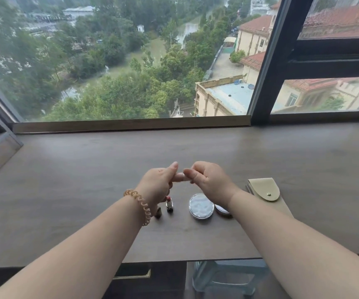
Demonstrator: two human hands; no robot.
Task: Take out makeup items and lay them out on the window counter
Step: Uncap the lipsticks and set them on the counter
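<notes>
no readable text, labels or numbers anywhere

Both forearms (83, 247) are bare all the way down, left hand (157, 186) and right hand (210, 183) too. Left wrist (130, 210) has one of those coiled phone-cord hair ties (142, 204), translucent amber-orange, worn like a bracelet. Nails look short, plain.

Left hand (157, 187) and right hand (210, 184) on a small pale item (179, 178), perhaps a tube.

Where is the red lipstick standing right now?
In the head view the lipstick stands upright on the counter, under the left hand, left of the round silver compact.
</notes>
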